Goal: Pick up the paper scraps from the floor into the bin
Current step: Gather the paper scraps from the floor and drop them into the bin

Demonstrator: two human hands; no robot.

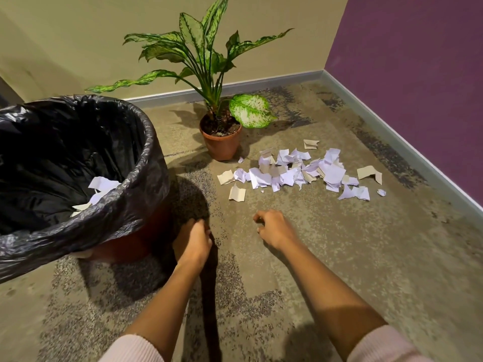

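Note:
A heap of torn white and beige paper scraps point(300, 171) lies on the carpet to the right of a potted plant. At the left stands the bin point(146, 163), lined with a black plastic bag, with a few scraps point(100, 188) inside it. My left hand point(193, 241) hangs just right of the bin's base, fingers curled downward, nothing visible in it. Over bare carpet a short way in front of the heap is my right hand point(271, 229), fingers loosely curled and holding nothing.
A leafy plant in a terracotta pot point(220, 142) stands between the bin and the scraps. A beige wall runs along the back and a purple wall point(418, 74) along the right, both with grey skirting. Patterned carpet covers the floor.

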